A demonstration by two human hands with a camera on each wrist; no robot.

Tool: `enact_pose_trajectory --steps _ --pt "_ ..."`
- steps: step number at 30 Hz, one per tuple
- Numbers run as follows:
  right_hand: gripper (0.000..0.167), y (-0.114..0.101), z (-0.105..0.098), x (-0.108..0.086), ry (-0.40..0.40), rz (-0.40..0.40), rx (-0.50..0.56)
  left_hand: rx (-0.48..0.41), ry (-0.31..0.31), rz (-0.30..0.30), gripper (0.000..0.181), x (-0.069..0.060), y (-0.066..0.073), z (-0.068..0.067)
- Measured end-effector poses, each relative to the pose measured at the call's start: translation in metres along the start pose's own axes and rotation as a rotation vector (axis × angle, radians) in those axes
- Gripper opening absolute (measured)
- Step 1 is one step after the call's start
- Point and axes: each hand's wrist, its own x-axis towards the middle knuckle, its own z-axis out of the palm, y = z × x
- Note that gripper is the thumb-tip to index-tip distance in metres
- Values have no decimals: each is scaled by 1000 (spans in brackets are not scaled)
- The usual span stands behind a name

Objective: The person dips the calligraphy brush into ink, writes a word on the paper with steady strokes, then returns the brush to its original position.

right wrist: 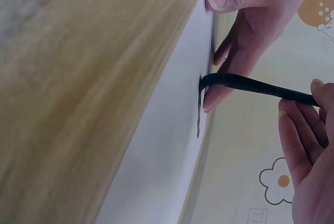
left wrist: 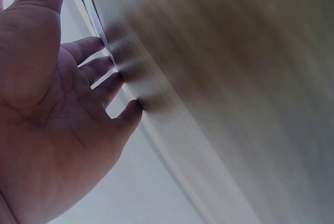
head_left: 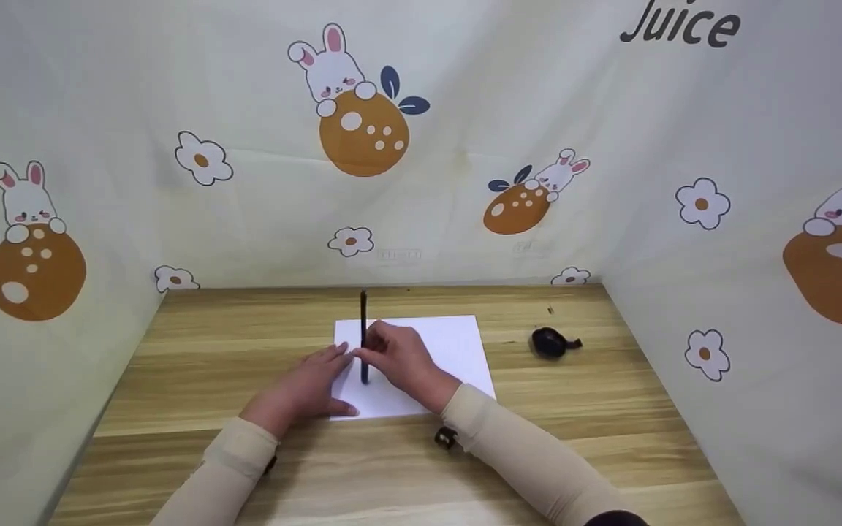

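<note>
A sheet of white paper lies on the wooden table. My right hand pinches a black brush partway up its handle and holds it nearly upright over the left part of the sheet. In the right wrist view the dark tip of the brush bends against the paper, at one end of a thin black stroke. My left hand rests flat at the sheet's left edge, fingers extended, with the thumb near the lower left corner. In the left wrist view its fingertips touch down along the edge.
To the right of the paper sits a small round black dish with a short handle or spout. A tiny dark bit lies behind it. Printed cloth walls enclose the wooden table at the back and both sides.
</note>
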Motion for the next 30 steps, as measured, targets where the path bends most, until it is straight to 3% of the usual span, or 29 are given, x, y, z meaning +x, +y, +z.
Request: enact_pose_trajectory --steps 30 --pt "16 -6 -2 -6 -18 -19 11 6 13 0 105 1 -2 2"
